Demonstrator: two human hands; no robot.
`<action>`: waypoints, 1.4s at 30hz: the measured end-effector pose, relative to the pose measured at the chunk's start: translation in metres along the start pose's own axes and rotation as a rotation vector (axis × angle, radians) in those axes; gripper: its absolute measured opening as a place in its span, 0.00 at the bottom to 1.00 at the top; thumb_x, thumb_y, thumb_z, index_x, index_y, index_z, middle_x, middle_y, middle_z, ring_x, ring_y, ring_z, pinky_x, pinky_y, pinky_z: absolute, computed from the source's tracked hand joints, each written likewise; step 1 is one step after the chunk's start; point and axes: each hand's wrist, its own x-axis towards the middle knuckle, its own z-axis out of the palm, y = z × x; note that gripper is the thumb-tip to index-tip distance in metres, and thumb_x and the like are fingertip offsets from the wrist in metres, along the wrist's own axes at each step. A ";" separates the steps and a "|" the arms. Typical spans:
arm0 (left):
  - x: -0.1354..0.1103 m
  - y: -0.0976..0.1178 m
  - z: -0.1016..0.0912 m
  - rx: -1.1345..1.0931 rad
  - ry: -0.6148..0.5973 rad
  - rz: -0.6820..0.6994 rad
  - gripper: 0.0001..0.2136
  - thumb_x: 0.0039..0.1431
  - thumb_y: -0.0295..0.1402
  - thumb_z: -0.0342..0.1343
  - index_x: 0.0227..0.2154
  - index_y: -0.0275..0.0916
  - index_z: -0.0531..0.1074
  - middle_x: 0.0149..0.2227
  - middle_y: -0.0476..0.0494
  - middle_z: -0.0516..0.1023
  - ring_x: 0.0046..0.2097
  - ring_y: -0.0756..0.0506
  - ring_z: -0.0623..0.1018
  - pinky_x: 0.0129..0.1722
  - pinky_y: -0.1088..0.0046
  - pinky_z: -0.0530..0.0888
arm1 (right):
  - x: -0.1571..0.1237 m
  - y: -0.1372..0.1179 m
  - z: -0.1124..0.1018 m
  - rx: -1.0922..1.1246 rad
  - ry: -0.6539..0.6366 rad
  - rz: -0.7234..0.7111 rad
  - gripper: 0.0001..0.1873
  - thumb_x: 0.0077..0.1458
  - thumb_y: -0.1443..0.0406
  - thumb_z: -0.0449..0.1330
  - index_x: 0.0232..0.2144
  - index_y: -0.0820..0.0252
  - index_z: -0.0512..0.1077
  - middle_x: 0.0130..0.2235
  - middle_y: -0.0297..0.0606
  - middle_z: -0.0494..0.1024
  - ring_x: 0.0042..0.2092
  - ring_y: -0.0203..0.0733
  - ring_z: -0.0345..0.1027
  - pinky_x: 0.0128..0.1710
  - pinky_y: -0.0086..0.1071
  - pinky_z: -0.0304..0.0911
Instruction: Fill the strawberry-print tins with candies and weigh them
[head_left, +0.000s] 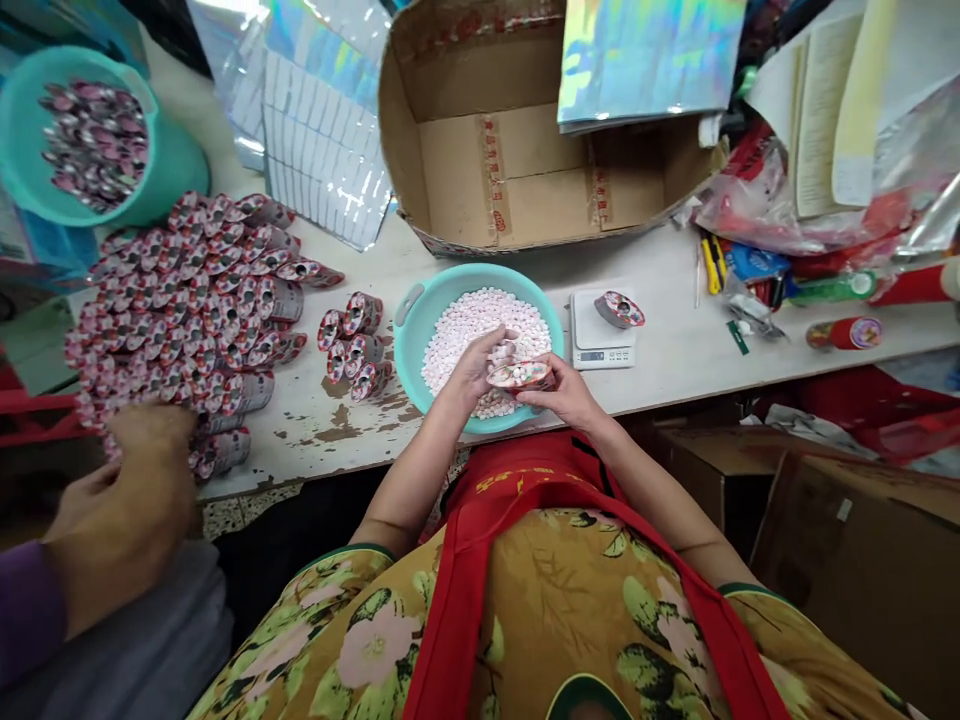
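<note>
My left hand (480, 368) is cupped over the small white and pink candies in a teal basin (420, 310), fingers curled on a scoop of them. My right hand (564, 392) grips a small patterned tin (519, 374), held open at the basin's near rim, right against the left hand. Another such tin (619, 309) lies on a small white digital scale (601, 332) just right of the basin.
A big heap of filled tins (187, 310) covers the table's left, with a few more (354, 345) beside the basin. A teal bucket (169, 165) holds lids. An open cardboard box (517, 140) stands behind. Another person's hand (124, 500) rests at the left.
</note>
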 end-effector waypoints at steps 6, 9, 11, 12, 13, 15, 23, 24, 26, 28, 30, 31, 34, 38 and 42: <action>0.009 0.022 -0.005 -0.064 0.123 0.063 0.09 0.66 0.33 0.56 0.30 0.35 0.69 0.25 0.51 0.72 0.23 0.57 0.72 0.20 0.86 0.66 | -0.013 0.007 0.001 -0.069 0.017 -0.146 0.30 0.30 0.56 0.79 0.36 0.57 0.73 0.39 0.33 0.75 0.42 0.42 0.70 0.47 0.35 0.66; 0.019 0.021 -0.004 -0.010 0.112 0.027 0.09 0.66 0.35 0.55 0.31 0.35 0.70 0.23 0.52 0.69 0.20 0.57 0.68 0.17 0.85 0.61 | -0.018 0.017 -0.003 -0.079 0.015 -0.126 0.30 0.31 0.54 0.79 0.37 0.57 0.73 0.38 0.33 0.74 0.43 0.43 0.70 0.48 0.36 0.66; 0.021 0.020 -0.003 0.053 0.088 0.056 0.09 0.65 0.36 0.57 0.34 0.35 0.72 0.25 0.51 0.70 0.21 0.57 0.68 0.17 0.84 0.61 | -0.023 0.020 -0.009 -0.071 0.019 -0.102 0.30 0.32 0.55 0.78 0.38 0.57 0.73 0.38 0.33 0.75 0.43 0.43 0.70 0.47 0.35 0.66; 0.022 0.020 -0.002 0.082 0.083 0.070 0.08 0.63 0.36 0.59 0.36 0.35 0.73 0.26 0.51 0.70 0.22 0.57 0.69 0.17 0.85 0.61 | -0.027 0.021 -0.012 -0.057 0.023 -0.085 0.30 0.32 0.55 0.78 0.38 0.57 0.73 0.38 0.33 0.75 0.42 0.42 0.70 0.47 0.35 0.66; 0.021 0.020 0.000 0.112 0.076 0.074 0.08 0.61 0.35 0.60 0.37 0.34 0.73 0.26 0.51 0.71 0.22 0.57 0.70 0.18 0.85 0.61 | -0.030 0.021 -0.016 -0.036 0.030 -0.065 0.30 0.32 0.55 0.78 0.38 0.57 0.73 0.38 0.33 0.76 0.41 0.41 0.71 0.46 0.35 0.67; 0.021 0.020 0.007 0.177 0.044 0.061 0.09 0.57 0.33 0.63 0.38 0.34 0.73 0.25 0.52 0.70 0.21 0.57 0.67 0.17 0.85 0.56 | -0.039 0.019 -0.027 0.005 0.060 -0.034 0.31 0.32 0.57 0.78 0.39 0.57 0.73 0.38 0.33 0.77 0.40 0.40 0.71 0.46 0.35 0.67; 0.066 -0.014 0.099 0.727 -0.197 0.184 0.11 0.57 0.37 0.62 0.26 0.36 0.70 0.18 0.55 0.63 0.20 0.55 0.58 0.22 0.79 0.55 | -0.063 0.023 -0.096 0.103 0.454 -0.102 0.29 0.35 0.58 0.77 0.40 0.56 0.73 0.44 0.38 0.81 0.46 0.46 0.75 0.54 0.44 0.69; 0.076 -0.021 0.113 0.838 -0.223 0.254 0.10 0.56 0.35 0.63 0.25 0.36 0.71 0.19 0.53 0.65 0.23 0.53 0.62 0.25 0.78 0.59 | -0.065 0.024 -0.106 0.101 0.523 -0.116 0.29 0.35 0.58 0.77 0.40 0.56 0.73 0.44 0.38 0.81 0.47 0.47 0.75 0.55 0.45 0.69; 0.095 -0.034 0.136 1.074 -0.240 0.387 0.08 0.55 0.34 0.64 0.25 0.38 0.72 0.22 0.50 0.70 0.29 0.49 0.69 0.32 0.76 0.62 | -0.068 0.029 -0.126 0.094 0.640 -0.136 0.29 0.35 0.58 0.77 0.40 0.56 0.73 0.43 0.38 0.81 0.47 0.47 0.75 0.55 0.46 0.69; 0.108 -0.043 0.152 1.266 -0.201 0.449 0.08 0.53 0.35 0.67 0.27 0.40 0.73 0.25 0.48 0.72 0.35 0.44 0.73 0.36 0.74 0.63 | -0.070 0.033 -0.142 0.087 0.708 -0.149 0.29 0.35 0.57 0.77 0.40 0.57 0.73 0.43 0.38 0.81 0.46 0.48 0.75 0.54 0.47 0.70; 0.115 -0.048 0.160 1.371 -0.129 0.444 0.11 0.49 0.37 0.70 0.30 0.42 0.73 0.26 0.46 0.73 0.39 0.41 0.74 0.38 0.74 0.63 | -0.072 0.036 -0.153 0.092 0.743 -0.162 0.28 0.35 0.58 0.77 0.39 0.57 0.73 0.42 0.38 0.82 0.45 0.47 0.76 0.54 0.46 0.70; 0.116 -0.049 0.161 1.396 -0.108 0.433 0.13 0.48 0.37 0.71 0.31 0.43 0.73 0.27 0.46 0.73 0.40 0.40 0.74 0.38 0.74 0.63 | -0.073 0.037 -0.156 0.101 0.755 -0.169 0.27 0.36 0.58 0.77 0.39 0.57 0.73 0.42 0.38 0.82 0.45 0.47 0.76 0.53 0.46 0.70; 0.115 -0.046 0.156 1.389 -0.122 0.414 0.13 0.48 0.36 0.71 0.32 0.43 0.73 0.28 0.47 0.74 0.39 0.42 0.74 0.38 0.75 0.63 | -0.072 0.038 -0.162 0.144 0.790 -0.184 0.27 0.36 0.59 0.77 0.39 0.57 0.73 0.42 0.38 0.81 0.45 0.46 0.76 0.54 0.46 0.70; 0.112 -0.038 0.144 1.317 -0.145 0.480 0.03 0.58 0.33 0.63 0.32 0.42 0.75 0.28 0.49 0.74 0.35 0.45 0.74 0.38 0.76 0.63 | -0.069 0.041 -0.167 0.170 0.821 -0.190 0.30 0.33 0.60 0.78 0.40 0.57 0.72 0.42 0.37 0.81 0.45 0.45 0.75 0.54 0.45 0.69; 0.106 -0.046 0.150 1.471 -0.208 0.512 0.05 0.57 0.25 0.61 0.29 0.39 0.73 0.25 0.48 0.71 0.37 0.46 0.75 0.35 0.77 0.61 | -0.066 0.045 -0.176 0.025 0.831 -0.151 0.32 0.33 0.57 0.77 0.40 0.58 0.70 0.39 0.36 0.79 0.41 0.44 0.75 0.51 0.44 0.70</action>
